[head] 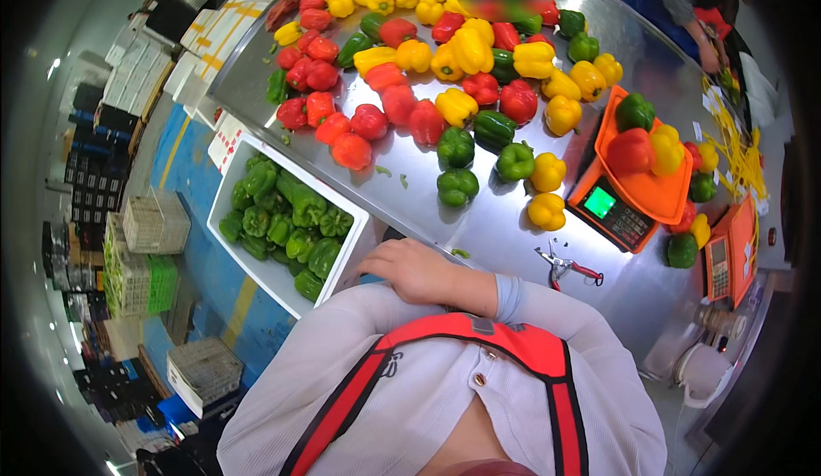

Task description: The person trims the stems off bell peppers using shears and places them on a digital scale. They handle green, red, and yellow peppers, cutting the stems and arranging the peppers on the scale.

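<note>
My right hand lies across my body on my left sleeve, its fingers pointing left and nothing in them. My left hand is out of view, hidden by my folded arms. Left of my right hand, a white box holds many green bell peppers. Red-handled pruning shears lie on the steel table. Loose red, yellow and green bell peppers spread over the table. An orange digital scale carries a green, a red and a yellow pepper in its tray.
Another orange scale stands at the right, near small pepper groups and yellow ties. A co-worker stands across the table at the upper right. Plastic crates and stacked boxes line the floor at left. A white pot-like container sits lower right.
</note>
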`<state>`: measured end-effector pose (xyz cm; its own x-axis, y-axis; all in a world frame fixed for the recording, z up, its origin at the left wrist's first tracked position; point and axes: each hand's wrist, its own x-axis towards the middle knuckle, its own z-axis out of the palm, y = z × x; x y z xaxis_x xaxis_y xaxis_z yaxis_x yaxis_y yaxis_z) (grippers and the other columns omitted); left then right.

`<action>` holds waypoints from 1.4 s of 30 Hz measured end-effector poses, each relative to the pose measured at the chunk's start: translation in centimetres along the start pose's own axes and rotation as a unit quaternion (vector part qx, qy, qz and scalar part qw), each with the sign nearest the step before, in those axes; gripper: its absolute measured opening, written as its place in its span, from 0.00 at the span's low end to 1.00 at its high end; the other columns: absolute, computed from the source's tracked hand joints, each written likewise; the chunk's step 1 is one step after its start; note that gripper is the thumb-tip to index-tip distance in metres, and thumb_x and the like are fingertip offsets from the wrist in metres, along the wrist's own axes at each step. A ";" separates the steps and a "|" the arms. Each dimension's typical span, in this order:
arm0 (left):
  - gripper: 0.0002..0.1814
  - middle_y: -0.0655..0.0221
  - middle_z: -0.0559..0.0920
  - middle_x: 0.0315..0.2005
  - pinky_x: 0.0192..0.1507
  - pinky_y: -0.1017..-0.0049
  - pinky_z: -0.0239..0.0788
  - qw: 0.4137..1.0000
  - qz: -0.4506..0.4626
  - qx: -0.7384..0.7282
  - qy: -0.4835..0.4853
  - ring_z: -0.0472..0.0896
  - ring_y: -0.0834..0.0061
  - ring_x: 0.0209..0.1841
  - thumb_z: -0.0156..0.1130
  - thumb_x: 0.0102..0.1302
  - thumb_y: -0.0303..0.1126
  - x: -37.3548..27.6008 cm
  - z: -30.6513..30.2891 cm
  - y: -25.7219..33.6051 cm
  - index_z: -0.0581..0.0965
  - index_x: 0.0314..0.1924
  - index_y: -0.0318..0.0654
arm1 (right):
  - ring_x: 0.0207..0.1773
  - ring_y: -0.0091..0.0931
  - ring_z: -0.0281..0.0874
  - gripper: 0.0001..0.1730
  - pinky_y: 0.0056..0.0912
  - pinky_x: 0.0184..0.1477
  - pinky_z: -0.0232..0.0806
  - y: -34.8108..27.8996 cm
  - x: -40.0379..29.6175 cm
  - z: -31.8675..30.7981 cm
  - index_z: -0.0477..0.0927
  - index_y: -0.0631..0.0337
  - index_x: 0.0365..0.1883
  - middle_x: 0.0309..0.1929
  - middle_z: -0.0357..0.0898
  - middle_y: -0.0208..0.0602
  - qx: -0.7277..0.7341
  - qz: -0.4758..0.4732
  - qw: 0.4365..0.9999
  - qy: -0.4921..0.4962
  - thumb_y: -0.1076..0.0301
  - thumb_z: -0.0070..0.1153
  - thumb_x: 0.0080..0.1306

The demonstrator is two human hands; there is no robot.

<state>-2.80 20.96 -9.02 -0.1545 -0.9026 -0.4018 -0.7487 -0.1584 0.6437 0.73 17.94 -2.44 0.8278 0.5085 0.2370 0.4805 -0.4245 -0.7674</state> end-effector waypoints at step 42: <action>0.17 0.61 0.85 0.34 0.36 0.68 0.77 0.866 -0.224 -0.239 0.378 0.84 0.66 0.29 0.67 0.64 0.34 -7.7 -2.0 -9.8 0.82 0.52 0.39 | 0.58 0.33 0.79 0.27 0.35 0.56 0.72 25.7 -4.7 -31.0 0.75 0.65 0.64 0.59 0.80 0.46 0.122 0.290 0.727 0.611 0.58 0.58 0.72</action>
<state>7.04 28.67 -10.90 0.6841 -0.6830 -0.2561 -0.2440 -0.5451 0.8021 18.19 -18.60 -4.84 0.5824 -0.8099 0.0699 0.0067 -0.0811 -0.9967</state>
